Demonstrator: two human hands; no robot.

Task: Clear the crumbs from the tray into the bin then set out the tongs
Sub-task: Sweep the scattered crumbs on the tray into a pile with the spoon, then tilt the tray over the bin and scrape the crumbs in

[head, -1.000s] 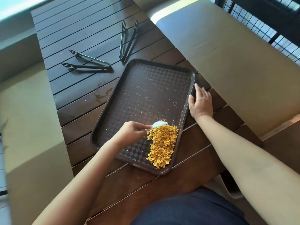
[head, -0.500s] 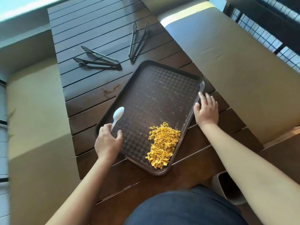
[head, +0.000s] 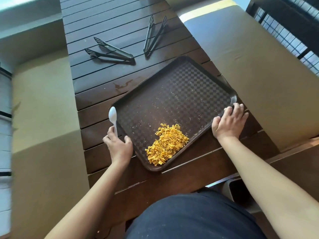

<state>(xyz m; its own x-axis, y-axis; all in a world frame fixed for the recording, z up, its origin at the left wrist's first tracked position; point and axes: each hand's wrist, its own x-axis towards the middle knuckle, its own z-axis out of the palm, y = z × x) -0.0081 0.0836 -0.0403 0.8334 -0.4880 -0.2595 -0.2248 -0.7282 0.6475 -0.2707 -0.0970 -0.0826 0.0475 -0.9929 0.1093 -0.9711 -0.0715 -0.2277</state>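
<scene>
A dark brown tray (head: 174,94) lies at an angle on the slatted wooden table. Yellow crumbs (head: 166,144) are heaped in its near corner, and fine specks dot the rest. My left hand (head: 119,146) grips the tray's left rim while also holding a white plastic spoon (head: 113,118), bowl pointing away. My right hand (head: 229,122) clasps the right rim. Two black tongs lie beyond the tray: one pair (head: 110,53) to the left, the other pair (head: 154,36) to the right. The bin (head: 240,192) shows under the table edge by my right arm.
The dark wooden table (head: 107,18) stretches away from me. Tan cushioned benches run along both sides, the left bench (head: 44,118) and the right bench (head: 259,62). A stain (head: 123,84) marks the slat beside the tray. A black railing (head: 293,19) stands at the far right.
My left hand left the crumb pile with the spoon and went to the tray's left rim. My right hand curled onto the right rim. The tray looks turned slightly.
</scene>
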